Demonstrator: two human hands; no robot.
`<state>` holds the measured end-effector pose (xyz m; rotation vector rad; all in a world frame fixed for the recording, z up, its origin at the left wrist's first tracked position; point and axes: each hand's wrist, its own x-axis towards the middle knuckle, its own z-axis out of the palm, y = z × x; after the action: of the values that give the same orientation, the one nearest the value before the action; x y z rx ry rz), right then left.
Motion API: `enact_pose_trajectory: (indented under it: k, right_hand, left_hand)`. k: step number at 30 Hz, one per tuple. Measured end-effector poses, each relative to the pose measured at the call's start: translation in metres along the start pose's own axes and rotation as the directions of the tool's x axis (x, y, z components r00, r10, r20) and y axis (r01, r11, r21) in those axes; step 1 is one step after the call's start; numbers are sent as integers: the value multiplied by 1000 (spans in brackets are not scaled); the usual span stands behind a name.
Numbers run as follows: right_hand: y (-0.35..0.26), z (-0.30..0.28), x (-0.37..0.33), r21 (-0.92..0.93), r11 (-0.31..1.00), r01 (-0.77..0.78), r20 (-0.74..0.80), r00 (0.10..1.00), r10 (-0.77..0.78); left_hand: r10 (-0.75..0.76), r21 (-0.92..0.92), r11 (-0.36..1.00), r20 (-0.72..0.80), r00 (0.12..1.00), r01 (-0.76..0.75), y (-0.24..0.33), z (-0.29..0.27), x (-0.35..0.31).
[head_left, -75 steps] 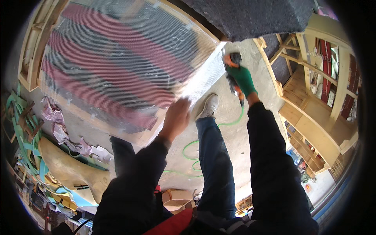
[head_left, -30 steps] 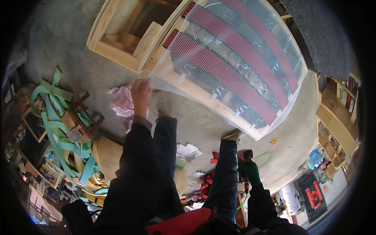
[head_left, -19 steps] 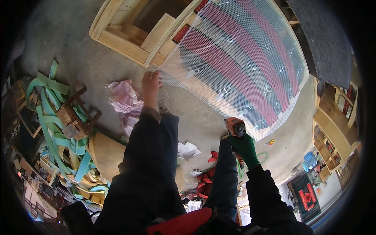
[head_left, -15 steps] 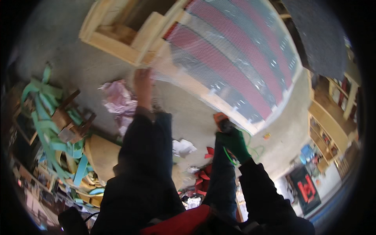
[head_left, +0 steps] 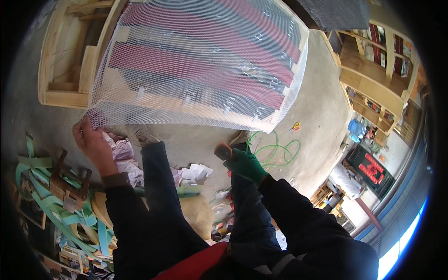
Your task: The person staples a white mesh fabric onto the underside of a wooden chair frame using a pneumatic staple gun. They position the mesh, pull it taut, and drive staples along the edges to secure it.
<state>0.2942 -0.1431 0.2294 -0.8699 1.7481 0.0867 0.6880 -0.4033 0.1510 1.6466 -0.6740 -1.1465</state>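
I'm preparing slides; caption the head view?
Left hand pinches mesh by one corner; gloved right hand holds an orange tool.

I have the left arm stretched forward in its dark sleeve [head_left: 122, 205], the bare left hand [head_left: 95, 144] at the near left corner of the mesh [head_left: 154, 117], thumb and fingers bent together on that corner. The left wrist shows just past the cuff. My right arm, also dark-sleeved, slants inward on the near side of the mesh; its green-gloved right hand [head_left: 245, 164] is closed in a grip, apart from the mesh edge, above the right leg [head_left: 252, 210]. Both legs stand apart, feet close to the mesh's near edge.
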Motion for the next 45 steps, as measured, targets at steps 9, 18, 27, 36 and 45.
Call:
enact_pose_trajectory:
  k: [9, 18, 27, 36, 45]
  right_hand:
    - [31, 10, 1, 9, 999, -31, -13, 999, 32]
    - [96, 6, 11, -2, 992, 128, -143, 981, -127]
    - [55, 61, 57, 221, 967, 126, 2, 992, -130]
    - [20, 29, 146, 972, 232, -38, 87, 975, -205]
    - [73, -31, 171, 199, 798, 568, -544, 741, -392]
  left_hand:
    - [46, 375, 926, -6, 999, -40, -98, -29, 46]
    - [35, 240, 970, -38, 999, -25, -51, -37, 58]
    - [430, 661, 420, 458, 778, -621, 30, -34, 27]
    - [471, 536, 528, 460, 752, -659, 75, -4, 9]
    - [260, 262, 916, 191, 947, -304, 57, 5, 14]
